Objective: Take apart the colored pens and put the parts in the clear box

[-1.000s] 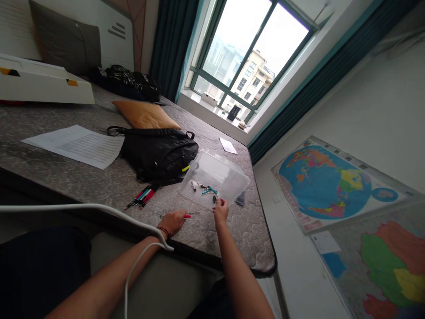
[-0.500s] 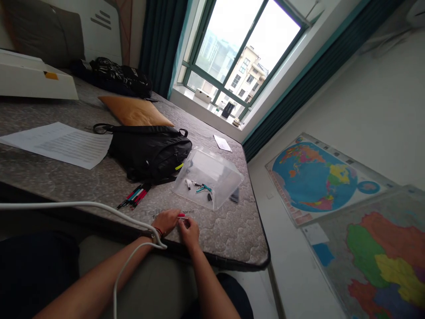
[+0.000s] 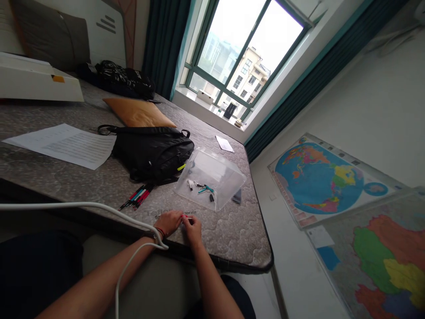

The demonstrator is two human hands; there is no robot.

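My left hand is closed, its fingertips pinching a small red pen near the front of the mattress. Close against it, my right hand is also closed, thumb and forefinger on the same pen, where a thin pale part shows. Most of the pen is hidden by my fingers. Several red, black and teal pens lie in a bunch to the left. Beyond my hands stands a clear plastic box with several small pen parts in it, some teal, white and black.
A black backpack lies behind the pens, with a printed sheet at its left. A white cable crosses over my left wrist. The mattress ends at a dark front edge. World map hangs on the right wall.
My hands have come closer together at the pen, and less of its red part and pale tip shows. The view has shifted slightly; the box and pens have stayed put.
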